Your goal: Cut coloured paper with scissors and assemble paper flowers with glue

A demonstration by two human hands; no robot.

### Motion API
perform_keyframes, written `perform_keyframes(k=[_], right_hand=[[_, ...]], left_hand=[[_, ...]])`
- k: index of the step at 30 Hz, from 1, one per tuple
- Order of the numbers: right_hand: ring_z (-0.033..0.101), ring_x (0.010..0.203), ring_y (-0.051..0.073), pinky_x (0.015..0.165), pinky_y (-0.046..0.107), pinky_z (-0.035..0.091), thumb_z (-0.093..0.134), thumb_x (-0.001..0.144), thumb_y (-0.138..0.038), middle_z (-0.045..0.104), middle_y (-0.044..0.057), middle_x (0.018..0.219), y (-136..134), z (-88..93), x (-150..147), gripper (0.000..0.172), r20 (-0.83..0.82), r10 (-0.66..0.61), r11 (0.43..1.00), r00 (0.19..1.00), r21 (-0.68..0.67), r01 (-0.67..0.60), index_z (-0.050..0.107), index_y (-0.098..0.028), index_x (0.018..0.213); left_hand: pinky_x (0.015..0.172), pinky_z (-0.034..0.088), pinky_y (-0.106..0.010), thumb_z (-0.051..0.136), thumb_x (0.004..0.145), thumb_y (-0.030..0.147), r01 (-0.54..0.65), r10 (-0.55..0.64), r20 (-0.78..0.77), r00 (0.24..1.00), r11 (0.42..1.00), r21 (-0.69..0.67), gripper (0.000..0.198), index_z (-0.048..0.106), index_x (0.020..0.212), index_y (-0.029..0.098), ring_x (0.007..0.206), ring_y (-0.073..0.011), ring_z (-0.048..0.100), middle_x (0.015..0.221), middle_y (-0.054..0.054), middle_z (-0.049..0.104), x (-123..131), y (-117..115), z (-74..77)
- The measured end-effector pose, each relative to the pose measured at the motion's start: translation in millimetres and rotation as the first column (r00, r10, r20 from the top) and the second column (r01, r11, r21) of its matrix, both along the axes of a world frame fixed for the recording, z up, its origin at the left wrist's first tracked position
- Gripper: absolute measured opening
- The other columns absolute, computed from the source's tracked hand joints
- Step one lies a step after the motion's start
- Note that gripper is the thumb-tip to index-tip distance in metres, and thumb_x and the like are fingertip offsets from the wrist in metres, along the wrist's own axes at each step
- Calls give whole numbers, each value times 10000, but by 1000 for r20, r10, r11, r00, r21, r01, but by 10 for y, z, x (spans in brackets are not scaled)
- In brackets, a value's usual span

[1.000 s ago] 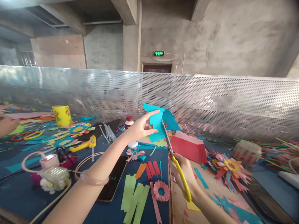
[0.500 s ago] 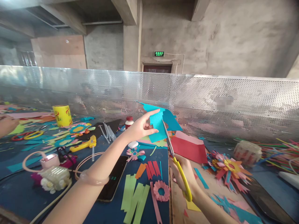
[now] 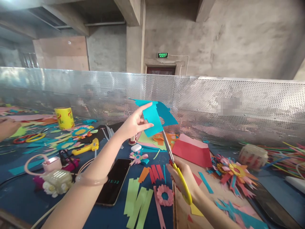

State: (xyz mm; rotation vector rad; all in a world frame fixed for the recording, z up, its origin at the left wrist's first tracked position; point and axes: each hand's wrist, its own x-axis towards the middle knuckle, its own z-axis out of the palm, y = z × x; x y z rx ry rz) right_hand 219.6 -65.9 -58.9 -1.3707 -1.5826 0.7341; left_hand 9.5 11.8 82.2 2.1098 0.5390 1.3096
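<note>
My left hand (image 3: 133,124) pinches a teal sheet of paper (image 3: 154,116) and holds it up in front of the perforated metal screen (image 3: 214,108). My right hand (image 3: 182,178) grips yellow-handled scissors (image 3: 175,165); their blades point up and touch the lower edge of the teal paper. A clear bangle sits on my left wrist. Below lie green paper strips (image 3: 137,203), red and orange strips (image 3: 153,171) and a small pink paper flower (image 3: 165,194).
A phone (image 3: 114,181) lies screen-up on the blue table. A yellow tape roll (image 3: 64,117), a yellow utility knife (image 3: 87,148), a red sheet (image 3: 193,151), a multicoloured paper flower (image 3: 234,173) and a tape roll (image 3: 252,156) lie around. Another person's hand (image 3: 7,127) is at far left.
My left hand has lifted the teal paper up and to the left. The scissors followed leftward, their blades now at the paper's lower edge.
</note>
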Motion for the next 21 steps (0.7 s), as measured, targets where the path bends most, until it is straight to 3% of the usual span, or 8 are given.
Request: perform_keyframes(k=[7, 15, 21], right_hand=[[370, 545, 104, 493, 225, 318, 474, 794, -407, 386, -59, 608, -113, 149, -117, 235, 116, 54, 997, 992, -63, -47, 422, -196, 705], [545, 711, 206, 631, 302, 387, 477, 781, -498, 564, 36, 809, -241, 249, -139, 326, 306, 47, 993, 951, -116, -12, 469, -192, 895], [537, 701, 186, 623, 279, 409, 469, 784, -486, 547, 16, 803, -256, 254, -166, 299, 198, 68, 993, 978, -109, -47, 481, -204, 881]], left_hand=[[707, 484, -314, 706, 718, 220, -44, 42, 113, 993, 999, 23, 739, 363, 1361, 340, 582, -50, 409, 1058, -20, 491, -208, 75, 65], [748, 479, -316, 701, 717, 244, -28, 26, 87, 996, 999, 22, 748, 345, 1371, 328, 644, -71, 436, 1186, -47, 470, -210, 102, 46], [710, 476, -291, 693, 731, 242, -7, 6, 84, 996, 1000, 12, 736, 341, 1372, 327, 626, -66, 413, 1096, -31, 490, -184, 96, 35]])
